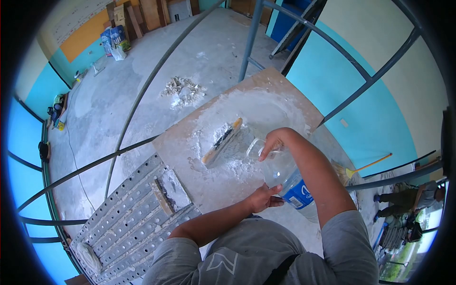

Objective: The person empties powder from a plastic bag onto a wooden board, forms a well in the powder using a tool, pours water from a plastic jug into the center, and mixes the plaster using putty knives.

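Note:
My right hand (278,141) is closed around the upper end of a large clear plastic water jug (278,169) with a blue label. The jug is tilted over the near right part of a board (216,187). My left hand (263,198) is at the jug's lower side by the label, thumb and fingers against it. White powder or wet paste (242,168) is spread across the board. A trowel with a wooden handle (222,141) lies in it, left of my right hand.
A perforated metal scaffold plank (126,202) at left carries another trowel (173,190) and a pale coiled bundle (89,256). Scaffold bars (156,71) surround me. White debris (183,91) lies on the floor below. A broom (354,172) and another person (408,199) are at right.

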`<control>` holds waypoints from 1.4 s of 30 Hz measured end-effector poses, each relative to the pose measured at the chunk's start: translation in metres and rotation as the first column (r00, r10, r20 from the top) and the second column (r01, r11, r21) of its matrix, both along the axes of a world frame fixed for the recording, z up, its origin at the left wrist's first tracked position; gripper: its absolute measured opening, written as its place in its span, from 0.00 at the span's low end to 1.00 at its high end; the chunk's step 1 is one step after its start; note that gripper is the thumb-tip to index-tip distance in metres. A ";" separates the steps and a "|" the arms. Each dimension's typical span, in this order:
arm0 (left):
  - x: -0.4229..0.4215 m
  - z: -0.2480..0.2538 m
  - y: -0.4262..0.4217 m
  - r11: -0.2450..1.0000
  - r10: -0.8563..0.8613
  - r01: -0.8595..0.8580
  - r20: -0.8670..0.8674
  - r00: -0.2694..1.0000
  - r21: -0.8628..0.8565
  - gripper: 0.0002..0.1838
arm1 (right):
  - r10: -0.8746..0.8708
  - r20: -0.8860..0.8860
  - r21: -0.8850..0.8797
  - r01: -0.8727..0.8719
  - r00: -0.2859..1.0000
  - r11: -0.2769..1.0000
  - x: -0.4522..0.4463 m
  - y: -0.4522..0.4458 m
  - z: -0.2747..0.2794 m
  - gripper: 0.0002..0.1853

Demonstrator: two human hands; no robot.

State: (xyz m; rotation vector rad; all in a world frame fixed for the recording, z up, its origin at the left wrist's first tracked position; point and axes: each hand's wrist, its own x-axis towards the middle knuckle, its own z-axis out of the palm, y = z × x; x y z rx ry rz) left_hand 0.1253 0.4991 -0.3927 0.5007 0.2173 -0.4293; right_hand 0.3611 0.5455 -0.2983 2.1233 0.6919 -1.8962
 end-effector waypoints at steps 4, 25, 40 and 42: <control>0.000 -0.001 -0.001 1.000 -0.003 0.003 0.004 1.000 -0.022 0.38 | -0.007 -0.024 -0.038 0.006 1.000 0.999 0.004 0.000 -0.007 0.47; -0.002 -0.002 0.002 1.000 -0.005 0.005 0.014 1.000 -0.028 0.39 | -0.002 0.092 0.020 0.000 0.996 1.000 -0.008 0.006 0.007 0.37; 0.045 0.074 0.040 0.459 0.036 -0.277 0.294 0.955 0.844 0.54 | -0.214 0.292 0.761 -0.090 0.932 0.643 0.011 -0.070 0.140 0.29; 0.059 0.098 0.045 0.304 -0.015 -0.377 0.400 0.917 0.875 0.57 | -0.320 0.274 0.858 -0.080 0.907 0.507 0.019 -0.102 0.158 0.29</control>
